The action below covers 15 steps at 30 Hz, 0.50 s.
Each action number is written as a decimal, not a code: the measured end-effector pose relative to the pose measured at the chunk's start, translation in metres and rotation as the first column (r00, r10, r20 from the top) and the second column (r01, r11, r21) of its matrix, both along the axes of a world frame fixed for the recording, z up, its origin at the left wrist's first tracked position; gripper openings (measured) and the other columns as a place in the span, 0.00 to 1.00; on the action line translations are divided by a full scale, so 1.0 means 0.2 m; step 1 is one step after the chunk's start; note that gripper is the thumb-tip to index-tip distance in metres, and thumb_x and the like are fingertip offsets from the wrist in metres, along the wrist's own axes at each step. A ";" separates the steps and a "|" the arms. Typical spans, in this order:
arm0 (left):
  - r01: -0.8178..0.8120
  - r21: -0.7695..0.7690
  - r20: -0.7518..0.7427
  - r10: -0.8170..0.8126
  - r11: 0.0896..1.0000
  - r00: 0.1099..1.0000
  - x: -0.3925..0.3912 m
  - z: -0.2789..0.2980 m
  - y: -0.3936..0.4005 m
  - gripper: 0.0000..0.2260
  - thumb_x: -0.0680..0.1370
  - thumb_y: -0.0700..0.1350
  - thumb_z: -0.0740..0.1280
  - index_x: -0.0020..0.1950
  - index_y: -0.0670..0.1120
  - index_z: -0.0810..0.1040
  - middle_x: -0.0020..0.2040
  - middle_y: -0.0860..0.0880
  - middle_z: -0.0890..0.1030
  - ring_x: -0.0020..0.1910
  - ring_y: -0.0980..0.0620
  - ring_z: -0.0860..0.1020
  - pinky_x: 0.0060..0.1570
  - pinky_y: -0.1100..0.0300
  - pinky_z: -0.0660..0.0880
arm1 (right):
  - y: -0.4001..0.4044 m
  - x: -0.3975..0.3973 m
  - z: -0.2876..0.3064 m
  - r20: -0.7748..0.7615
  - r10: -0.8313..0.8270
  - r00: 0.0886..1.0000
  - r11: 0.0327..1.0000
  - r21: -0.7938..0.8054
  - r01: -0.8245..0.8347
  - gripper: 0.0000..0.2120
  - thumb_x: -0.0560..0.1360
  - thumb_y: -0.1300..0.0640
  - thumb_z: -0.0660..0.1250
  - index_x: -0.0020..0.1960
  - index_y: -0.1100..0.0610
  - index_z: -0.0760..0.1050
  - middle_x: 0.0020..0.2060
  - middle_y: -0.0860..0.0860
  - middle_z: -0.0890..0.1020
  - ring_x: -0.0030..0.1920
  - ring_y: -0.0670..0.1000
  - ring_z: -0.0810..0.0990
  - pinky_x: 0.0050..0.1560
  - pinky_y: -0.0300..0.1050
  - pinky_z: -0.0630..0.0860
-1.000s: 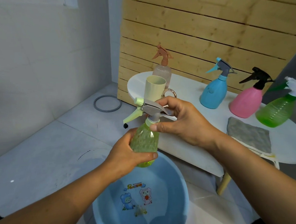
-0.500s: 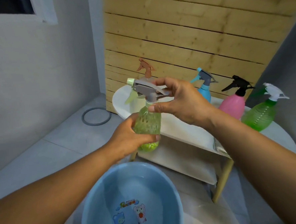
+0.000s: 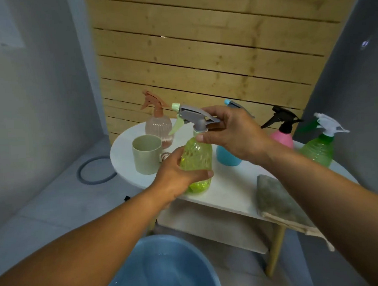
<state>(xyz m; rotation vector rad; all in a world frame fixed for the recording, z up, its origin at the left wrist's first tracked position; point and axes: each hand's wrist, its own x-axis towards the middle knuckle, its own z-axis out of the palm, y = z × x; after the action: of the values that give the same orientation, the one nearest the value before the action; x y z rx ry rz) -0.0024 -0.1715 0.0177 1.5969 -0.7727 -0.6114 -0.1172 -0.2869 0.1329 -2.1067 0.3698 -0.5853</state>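
The left hand (image 3: pixel 181 174) curls round the body of a yellow-green spray bottle (image 3: pixel 197 155), held upright over the white table's (image 3: pixel 231 191) front edge, while the right hand (image 3: pixel 234 135) pinches its neck under the grey trigger head (image 3: pixel 195 116). Four more spray bottles stand behind: peach (image 3: pixel 158 127), blue (image 3: pixel 226 158), pink (image 3: pixel 281 137) and green (image 3: pixel 319 150). There is also one cup (image 3: pixel 147 154), one cloth (image 3: pixel 275 199) and one blue basin (image 3: pixel 180 265) below.

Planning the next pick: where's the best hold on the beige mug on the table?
I'd wrap the hand round the mug body, coming from its left: it stands upright, that side is free, while its handle on the right is crowded by the left hand and the yellow-green spray bottle.
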 end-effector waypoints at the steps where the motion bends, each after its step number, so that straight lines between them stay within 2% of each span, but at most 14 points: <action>1: 0.001 0.003 -0.016 -0.001 1.000 1.000 -0.01 -0.02 -0.02 0.31 0.62 0.47 0.86 0.63 0.54 0.79 0.53 0.54 0.86 0.51 0.57 0.85 0.54 0.57 0.80 | -0.02 0.00 -0.02 -0.008 -0.004 1.000 1.000 0.009 0.004 0.23 0.71 0.68 0.76 0.64 0.56 0.78 0.53 0.55 0.86 0.52 0.46 0.85 0.52 0.34 0.79; 4: 0.009 0.012 -0.045 -0.008 1.000 0.999 -0.03 -0.06 -0.06 0.35 0.58 0.54 0.85 0.63 0.56 0.78 0.53 0.56 0.86 0.54 0.55 0.84 0.58 0.51 0.81 | -0.06 -0.01 -0.05 -0.028 -0.004 1.000 1.000 0.030 0.005 0.23 0.72 0.69 0.75 0.64 0.56 0.78 0.53 0.54 0.86 0.50 0.43 0.85 0.50 0.32 0.78; 6: 0.001 0.017 -0.041 0.000 1.000 0.999 -0.04 -0.06 -0.07 0.36 0.57 0.55 0.84 0.64 0.57 0.77 0.54 0.56 0.85 0.54 0.55 0.83 0.59 0.49 0.81 | -0.08 -0.01 -0.08 -0.022 -0.005 1.000 0.999 0.045 0.006 0.22 0.72 0.70 0.75 0.62 0.53 0.78 0.53 0.54 0.86 0.49 0.42 0.84 0.51 0.33 0.79; 9: -0.006 0.015 -0.034 0.007 1.000 0.999 -0.05 -0.06 -0.07 0.35 0.59 0.55 0.83 0.64 0.58 0.77 0.54 0.57 0.85 0.55 0.56 0.83 0.60 0.49 0.81 | -0.09 0.00 -0.11 0.007 -0.033 0.999 0.997 0.071 0.032 0.23 0.72 0.69 0.76 0.62 0.52 0.78 0.54 0.54 0.86 0.52 0.46 0.85 0.59 0.42 0.80; 12: 0.008 0.020 -0.023 -0.008 1.000 1.000 -0.06 -0.04 -0.06 0.33 0.63 0.52 0.84 0.66 0.57 0.76 0.55 0.57 0.84 0.56 0.57 0.83 0.61 0.49 0.80 | -0.10 0.02 -0.14 0.042 -0.058 0.997 0.995 0.083 0.054 0.23 0.71 0.68 0.77 0.62 0.50 0.78 0.53 0.53 0.86 0.54 0.50 0.85 0.62 0.51 0.80; 15: 0.032 0.064 0.004 -0.032 0.997 0.999 -0.06 -0.01 -0.04 0.40 0.60 0.58 0.84 0.70 0.57 0.74 0.58 0.57 0.83 0.58 0.56 0.82 0.64 0.47 0.79 | -0.11 0.03 -0.17 0.058 -0.087 0.995 0.988 0.129 0.079 0.27 0.71 0.66 0.78 0.67 0.56 0.77 0.55 0.52 0.85 0.56 0.50 0.84 0.63 0.55 0.79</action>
<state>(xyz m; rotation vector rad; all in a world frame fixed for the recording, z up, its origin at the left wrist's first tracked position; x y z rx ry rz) -0.0139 -0.1800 0.0165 1.6480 -0.7904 -0.6616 -0.1114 -0.3084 0.0984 -1.9542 0.4490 -0.6585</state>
